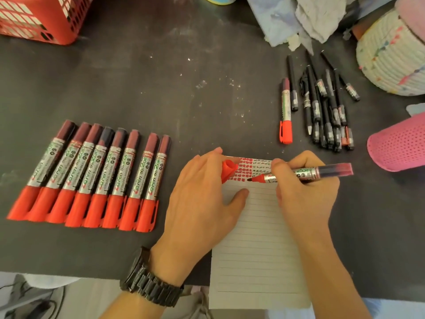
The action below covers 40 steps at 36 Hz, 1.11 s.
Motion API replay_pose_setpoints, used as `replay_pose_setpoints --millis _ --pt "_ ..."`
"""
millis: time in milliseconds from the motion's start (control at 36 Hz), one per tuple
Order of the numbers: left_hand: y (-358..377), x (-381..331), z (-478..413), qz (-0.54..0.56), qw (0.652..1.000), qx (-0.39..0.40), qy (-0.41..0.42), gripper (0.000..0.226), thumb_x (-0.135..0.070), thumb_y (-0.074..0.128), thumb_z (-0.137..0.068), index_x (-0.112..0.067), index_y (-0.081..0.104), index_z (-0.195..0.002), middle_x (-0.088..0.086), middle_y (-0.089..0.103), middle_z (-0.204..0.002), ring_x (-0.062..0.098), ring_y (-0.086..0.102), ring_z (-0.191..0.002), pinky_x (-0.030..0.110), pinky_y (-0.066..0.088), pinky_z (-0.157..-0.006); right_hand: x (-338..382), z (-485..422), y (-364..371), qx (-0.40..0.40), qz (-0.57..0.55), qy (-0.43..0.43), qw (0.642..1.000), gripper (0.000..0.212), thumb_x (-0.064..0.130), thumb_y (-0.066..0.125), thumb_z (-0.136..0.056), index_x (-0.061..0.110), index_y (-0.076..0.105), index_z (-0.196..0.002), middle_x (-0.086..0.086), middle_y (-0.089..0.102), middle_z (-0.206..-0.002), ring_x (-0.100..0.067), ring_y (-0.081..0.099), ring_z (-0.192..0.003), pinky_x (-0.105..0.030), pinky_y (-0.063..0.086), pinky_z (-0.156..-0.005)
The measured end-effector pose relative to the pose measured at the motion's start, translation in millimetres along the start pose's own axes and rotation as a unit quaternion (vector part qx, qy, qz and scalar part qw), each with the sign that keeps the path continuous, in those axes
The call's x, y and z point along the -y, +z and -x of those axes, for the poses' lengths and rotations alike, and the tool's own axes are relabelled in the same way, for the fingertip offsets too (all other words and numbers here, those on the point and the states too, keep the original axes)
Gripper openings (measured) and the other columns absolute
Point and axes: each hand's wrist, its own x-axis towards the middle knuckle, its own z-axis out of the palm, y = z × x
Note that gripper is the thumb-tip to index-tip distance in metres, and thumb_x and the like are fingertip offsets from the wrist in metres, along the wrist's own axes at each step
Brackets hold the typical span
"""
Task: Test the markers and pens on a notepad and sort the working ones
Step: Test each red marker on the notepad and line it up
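Right hand [305, 187] covering marker [322, 172] middle, notepad [253, 249] top hidden

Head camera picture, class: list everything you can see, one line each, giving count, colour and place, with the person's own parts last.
Capped markers: eight, red caps, in a row on the left of the table.
Lone capped marker: one, red cap, beside the pen pile.
Pens: a pile, mostly black, upper right; count unclear.
Notepad: one, white lined, front centre, red test marks along its top.
Open marker: one, red, tip on the notepad.
Cap: one, red, in the left hand.
Basket: one, red, upper left.
Mesh holder: one, pink, on its side at right.
Woven pot: one, white, upper right.
Table: one, dark.
Watch: one, black, left wrist.
Hands: left hand, right hand.
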Motion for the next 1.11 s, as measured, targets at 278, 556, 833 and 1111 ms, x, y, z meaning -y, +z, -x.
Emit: replay_pose_setpoints --millis 278,556,833,1111 --pt "-2.1 0.2 0.8 -0.002 0.999 0.031 -0.015 0.062 -0.055 0.063 -0.077 -0.025 0.054 -0.131 -0.009 0.050 -0.144 0.004 0.028 -0.130 0.022 0.019 -0.106 0.4 1.2 2.4 0.003 0.012 -0.001 1.000 0.029 0.024 0.069 -0.081 0.014 0.050 -0.061 0.000 0.048 -0.044 -0.014 0.043 -0.041 -0.027 0.036 -0.041" --pt "-1.7 -1.9 1.1 0.010 1.000 0.023 -0.015 0.062 -0.051 0.068 -0.077 -0.024 0.055 -0.131 -0.007 0.051 -0.144 0.007 0.031 -0.132 0.027 0.025 -0.108 -0.9 0.5 1.4 0.005 0.028 -0.010 1.000 0.029 0.024 0.069 -0.081 0.016 0.050 -0.060 -0.006 0.051 -0.047 -0.016 0.044 -0.042 -0.030 0.037 -0.041" --pt "-1.7 -1.0 0.4 0.017 1.000 0.007 0.001 0.055 -0.046 0.071 -0.076 -0.026 0.056 -0.125 -0.005 0.056 -0.138 -0.001 0.033 -0.126 0.030 0.026 -0.105 1.6 1.9 2.0 0.004 0.034 -0.008 0.999 0.028 0.022 0.068 -0.081 0.015 0.051 -0.061 -0.007 0.051 -0.048 -0.019 0.045 -0.043 -0.034 0.037 -0.041" --pt "-3.5 -1.8 1.2 0.014 0.998 0.047 -0.036 0.063 -0.058 0.060 -0.075 -0.030 0.054 -0.131 -0.012 0.048 -0.146 0.011 0.037 -0.136 0.028 0.026 -0.107 1.8 1.9 1.0 0.011 0.023 -0.012 1.000 0.028 0.021 0.068 -0.081 0.018 0.050 -0.059 0.001 0.050 -0.045 -0.012 0.043 -0.041 -0.025 0.036 -0.040"
